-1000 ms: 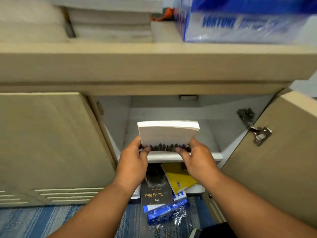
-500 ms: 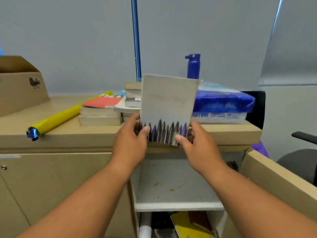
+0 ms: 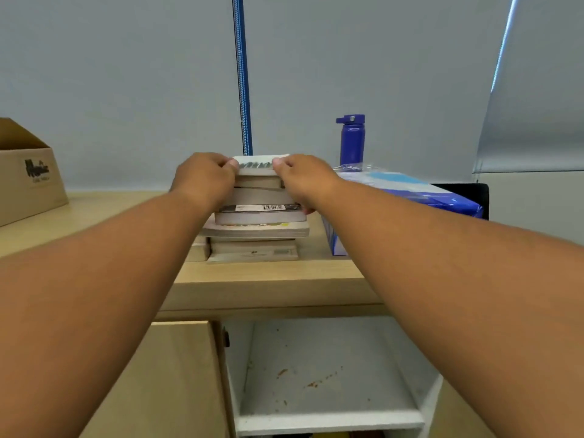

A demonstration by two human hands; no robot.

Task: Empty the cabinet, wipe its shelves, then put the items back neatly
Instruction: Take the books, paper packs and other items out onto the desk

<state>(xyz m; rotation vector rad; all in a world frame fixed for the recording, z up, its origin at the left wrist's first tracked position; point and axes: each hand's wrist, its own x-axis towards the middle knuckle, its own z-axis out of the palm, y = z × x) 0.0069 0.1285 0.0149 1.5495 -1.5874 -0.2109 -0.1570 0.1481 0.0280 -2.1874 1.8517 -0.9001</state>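
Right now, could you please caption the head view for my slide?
The left hand and right hand hold a book on the stack atop the cabinet, above its speckled shelf.

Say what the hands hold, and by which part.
A book, atop the stack: the left hand pinches its left side, the right hand its right side.

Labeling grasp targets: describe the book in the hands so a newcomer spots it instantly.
On the beige cabinet top, left of the blue-wrapped ream, stands a book stack. The target is its top book, held by the left hand and right hand. Only it shows dark spikes on a white cover.
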